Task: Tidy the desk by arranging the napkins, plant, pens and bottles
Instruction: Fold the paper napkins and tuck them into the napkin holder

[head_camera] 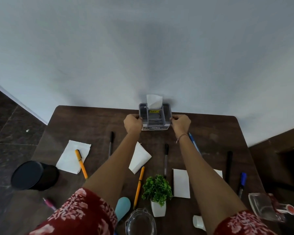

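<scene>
From the head view, both hands are at the far edge of the dark wood-grain bench (210, 133). The left hand (132, 123) and right hand (181, 123) each curl their fingers onto a side wall of the grey plastic compartment organiser (154, 116), which sits between them against the wall. A white paper napkin (154, 100) stands upright in its rear slot.

Everything else to be tidied lies back of the hands, toward the person. A slim black pen (111, 143) lies just behind the left hand. A blue pen (194, 145) runs under the right wrist. Both have their long axes pointing roughly at the wall, so either hand could probably draw straight back onto one. Further back are a folded white napkin (139, 158) and a leafy green plant in a white square pot (157, 192). Nearest the person is a clear glass bottle (140, 223).
</scene>
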